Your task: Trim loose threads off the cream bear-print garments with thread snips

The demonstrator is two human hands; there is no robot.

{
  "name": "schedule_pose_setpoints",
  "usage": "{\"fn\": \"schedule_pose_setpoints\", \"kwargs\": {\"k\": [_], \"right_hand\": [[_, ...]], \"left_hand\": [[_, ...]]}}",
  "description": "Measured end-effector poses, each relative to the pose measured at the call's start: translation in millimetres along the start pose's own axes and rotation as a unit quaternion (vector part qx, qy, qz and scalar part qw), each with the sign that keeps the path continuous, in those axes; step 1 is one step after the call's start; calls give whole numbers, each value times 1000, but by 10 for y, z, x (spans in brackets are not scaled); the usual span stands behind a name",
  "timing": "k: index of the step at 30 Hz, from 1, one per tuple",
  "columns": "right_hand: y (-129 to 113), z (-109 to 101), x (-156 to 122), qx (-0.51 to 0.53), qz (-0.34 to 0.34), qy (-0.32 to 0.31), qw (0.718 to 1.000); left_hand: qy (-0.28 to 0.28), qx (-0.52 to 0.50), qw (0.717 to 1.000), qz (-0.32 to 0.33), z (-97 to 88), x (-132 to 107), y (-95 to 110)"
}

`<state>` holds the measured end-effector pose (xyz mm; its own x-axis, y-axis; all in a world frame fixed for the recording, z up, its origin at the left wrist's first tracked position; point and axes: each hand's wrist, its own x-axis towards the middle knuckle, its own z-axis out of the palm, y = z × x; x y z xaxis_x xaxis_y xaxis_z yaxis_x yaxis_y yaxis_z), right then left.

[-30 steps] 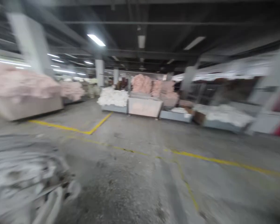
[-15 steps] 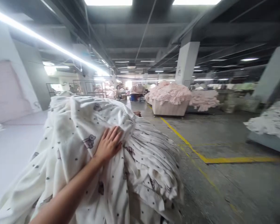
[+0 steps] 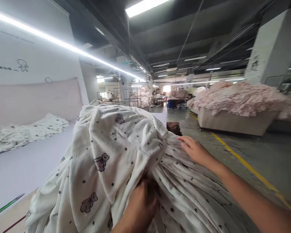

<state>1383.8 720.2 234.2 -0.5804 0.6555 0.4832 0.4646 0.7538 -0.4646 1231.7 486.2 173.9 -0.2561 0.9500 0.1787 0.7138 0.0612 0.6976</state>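
A tall stack of white fleece fabric pieces (image 3: 116, 155) printed with small brown bears and dots fills the foreground. The top piece is draped over the stack's layered edges. My left hand (image 3: 142, 207) is at the bottom centre, its fingers pushed in under the draped top piece and closed on the cloth. My right hand (image 3: 194, 149) reaches in from the right, fingers apart, resting on the folded edges near the top of the stack.
A white table (image 3: 21, 168) extends to the left, with more printed fabric (image 3: 24, 131) on it and a green pen (image 3: 8, 204) near its edge. Bins heaped with pink fabric (image 3: 235, 100) stand at the right beyond a yellow floor line (image 3: 242, 161). A pillar (image 3: 269, 48) rises at the right.
The view has swung left from the open floor to the stack. My left hand moved from the top of the pile down under the top piece. My right hand came into view on the stack.
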Motion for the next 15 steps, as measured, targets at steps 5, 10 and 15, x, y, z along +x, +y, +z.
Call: {"fn": "schedule_pose_setpoints", "kwargs": {"k": [5,10,15], "right_hand": [[365,306,863,43,-19,-49,998],[484,393,1262,109,-78,-152,979],[542,521,1432,146,-103,-170,969]], "left_hand": [[82,-11,989,-119,33,102,-89],[135,-40,980,-140,7,54,115],[143,-30,977,-157,130,181,165]]}}
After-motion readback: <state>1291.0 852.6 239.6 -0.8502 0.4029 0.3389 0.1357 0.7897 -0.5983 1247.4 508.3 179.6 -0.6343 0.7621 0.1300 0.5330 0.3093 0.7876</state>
